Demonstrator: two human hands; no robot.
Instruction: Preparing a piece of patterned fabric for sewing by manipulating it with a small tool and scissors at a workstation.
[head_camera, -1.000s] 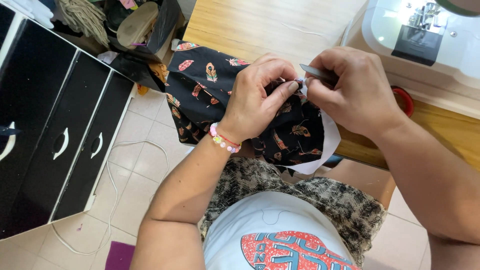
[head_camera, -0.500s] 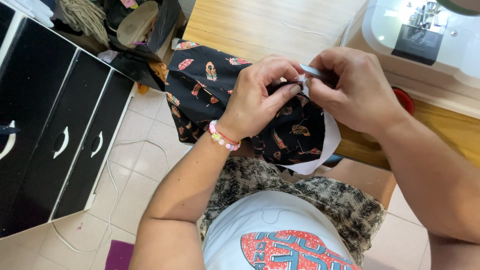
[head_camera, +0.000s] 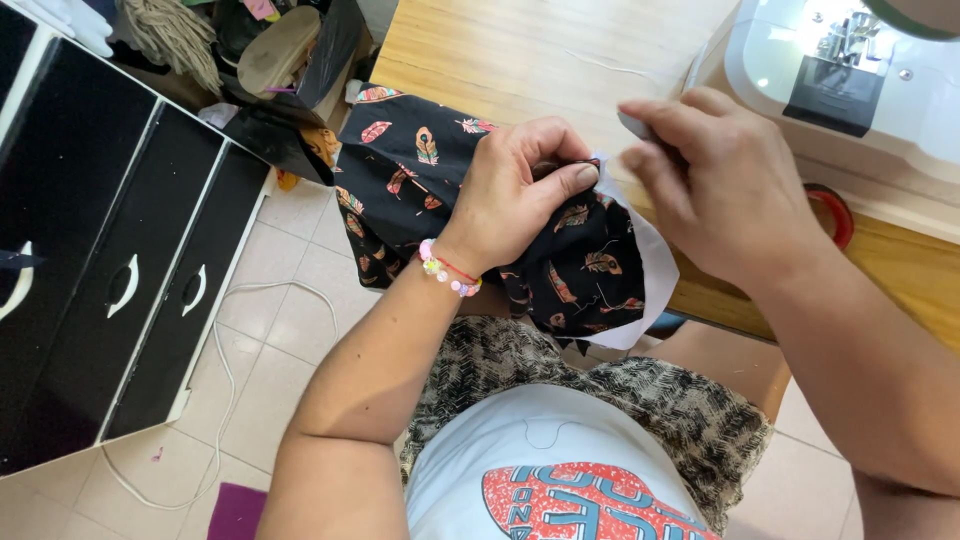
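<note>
At the centre of the frame, a person's left hand (head_camera: 520, 200) pinches a fold of black fabric with a feather print (head_camera: 420, 170) between thumb and forefinger, at the edge of a wooden table (head_camera: 520, 50). The cloth's long axis runs diagonally, from the upper left by the table's corner down to the lower right, where a white lining (head_camera: 655, 270) shows along its hem and hangs over the table edge above the person's lap. The right hand (head_camera: 725, 190), at centre right, grips a small slim grey tool (head_camera: 633, 124) between thumb and fingers; what kind of tool it is cannot be told. Half a second ago both hands met over the same fold; now the right hand has drawn away to the right, leaving a gap. A white sewing machine (head_camera: 850, 70) fills the upper right, a red ring-shaped object (head_camera: 835, 212) beneath it. A black drawer cabinet with white handles (head_camera: 90, 260) stands at left.
</note>
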